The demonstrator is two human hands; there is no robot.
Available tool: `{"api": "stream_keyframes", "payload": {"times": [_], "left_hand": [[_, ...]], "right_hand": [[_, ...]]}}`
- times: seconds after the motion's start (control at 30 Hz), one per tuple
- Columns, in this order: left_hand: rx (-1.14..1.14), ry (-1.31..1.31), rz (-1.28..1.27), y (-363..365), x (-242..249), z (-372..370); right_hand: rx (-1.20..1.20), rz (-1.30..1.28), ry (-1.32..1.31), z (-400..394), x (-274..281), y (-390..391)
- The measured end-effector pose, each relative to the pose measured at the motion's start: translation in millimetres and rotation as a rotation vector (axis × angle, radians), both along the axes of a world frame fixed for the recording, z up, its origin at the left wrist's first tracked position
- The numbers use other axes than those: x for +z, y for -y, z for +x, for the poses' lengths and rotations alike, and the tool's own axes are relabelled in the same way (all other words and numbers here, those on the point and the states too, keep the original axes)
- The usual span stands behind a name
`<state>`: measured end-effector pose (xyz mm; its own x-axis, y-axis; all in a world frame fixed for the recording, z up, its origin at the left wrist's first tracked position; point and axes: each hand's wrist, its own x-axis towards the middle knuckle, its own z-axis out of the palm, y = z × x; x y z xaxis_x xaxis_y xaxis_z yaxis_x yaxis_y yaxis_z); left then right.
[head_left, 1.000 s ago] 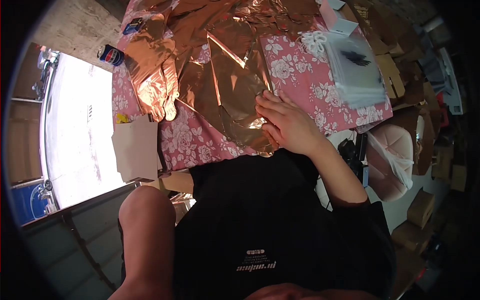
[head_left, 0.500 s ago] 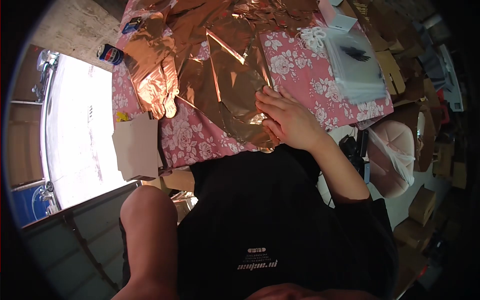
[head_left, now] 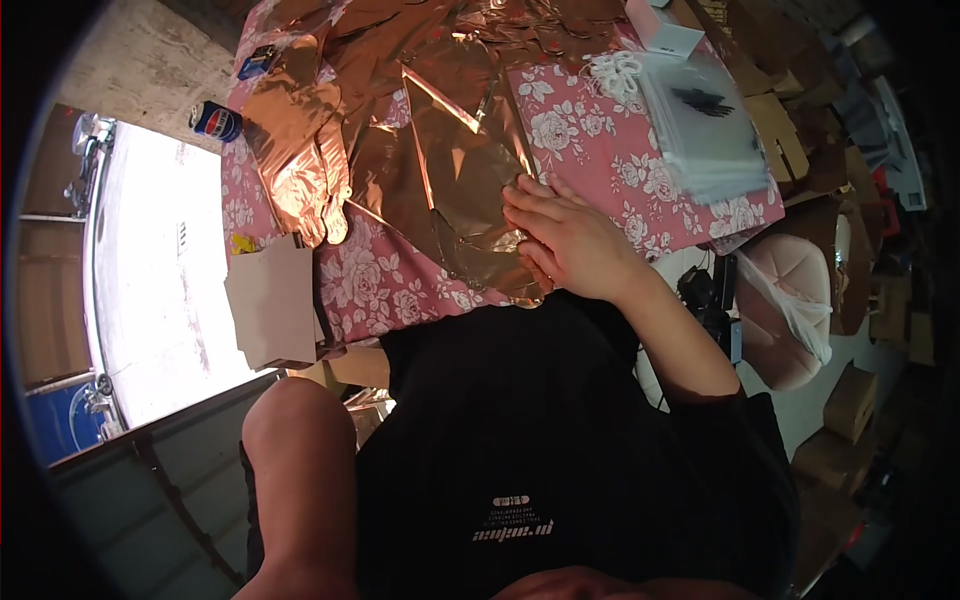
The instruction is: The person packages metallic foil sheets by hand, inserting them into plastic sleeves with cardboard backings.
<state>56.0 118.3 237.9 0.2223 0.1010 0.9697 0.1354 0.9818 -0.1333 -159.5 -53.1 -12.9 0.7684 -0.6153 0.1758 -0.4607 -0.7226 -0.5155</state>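
My right hand (head_left: 572, 238) lies on the lower right edge of a shiny copper-coloured foil sheet (head_left: 470, 190), fingers stretched out and flat. The foil is smooth in the middle, creased near its lower tip, and that tip reaches the table's front edge by my black shirt. To the left lies a crumpled stack of copper foil pieces (head_left: 295, 150) with rounded ends. More wrinkled foil (head_left: 400, 35) covers the far part of the table. My left arm is bent at the lower left with its elbow towards the table; the left hand is out of sight.
A pink floral tablecloth (head_left: 555, 130) covers the table. Clear plastic bags (head_left: 700, 150), white string (head_left: 615, 75) and a white box (head_left: 665, 28) are at the right. A cardboard box (head_left: 272, 305), a blue can (head_left: 216, 122) and a cushioned stool (head_left: 785, 310) stand around the edges.
The view has shifted slightly, so the table and foil appear a little further left. My right hand stays flat on the foil, nearly in the same place.
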Motion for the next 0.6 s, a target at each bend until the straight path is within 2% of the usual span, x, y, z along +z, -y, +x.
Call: {"api": "stream_keyframes", "payload": {"times": [0.07, 0.17, 0.27, 0.3, 0.37, 0.47, 0.6], "left_hand": [[0.093, 0.042, -0.033, 2.7, -6.0, 1.0], [-0.037, 0.061, -0.143, 4.2, -15.7, 8.2], [0.000, 0.127, -0.155, 5.1, -20.8, 14.8], [0.002, 0.117, -0.154, 4.4, -17.9, 13.3], [0.059, 0.033, 0.002, -2.1, -5.7, 8.9], [0.051, 0.035, -0.013, -1.3, 5.1, 4.8], [0.112, -0.039, -0.028, 4.8, -7.7, -1.6]], "right_hand": [[-0.005, 0.007, 0.005, -0.7, -1.0, -0.3], [0.008, 0.015, 0.000, -3.1, -0.3, -0.5], [0.013, -0.027, -0.002, 2.2, -0.7, 3.6], [0.010, -0.019, -0.002, 1.8, 0.1, 3.7], [0.011, 0.003, -0.023, -1.6, 0.0, -0.9], [0.010, -0.008, -0.007, -0.3, 0.9, 1.6], [-0.001, -0.010, 0.001, 0.6, -0.4, -0.2]]}}
